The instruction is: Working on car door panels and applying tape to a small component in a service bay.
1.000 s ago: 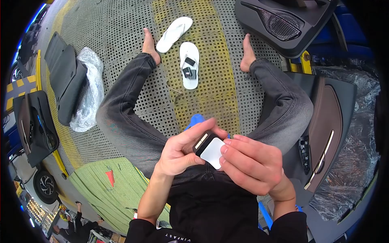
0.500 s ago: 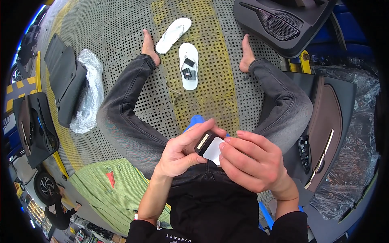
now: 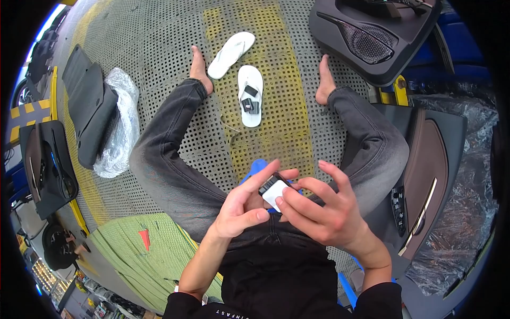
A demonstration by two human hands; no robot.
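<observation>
Above my lap, a small black plastic part [image 3: 267, 184] with slots along one end rests against the fingers of my left hand [image 3: 236, 209]. My left index finger stretches past it and the thumb stands off to the near side. Over the part's face lies a white rounded-square piece [image 3: 274, 196]. The fingertips of my right hand [image 3: 329, 212] close on its right edge, while the right index finger is raised. Whether the white piece is stuck to the black part I cannot tell. Part of the black piece is hidden behind the fingers.
White flip-flops [image 3: 249, 74] lie ahead on the perforated mat, several small black parts [image 3: 248, 105] on the nearer one. Car door panels [image 3: 438, 170] lie at right, another [image 3: 350, 40] at far right. Plastic-wrapped dark panels [image 3: 90, 106] and a green woven mat [image 3: 122, 244] are at left.
The black part has turned, and the white piece now covers more of its face. My left thumb has moved off the part; my right index finger has lifted. The view has shifted slightly.
</observation>
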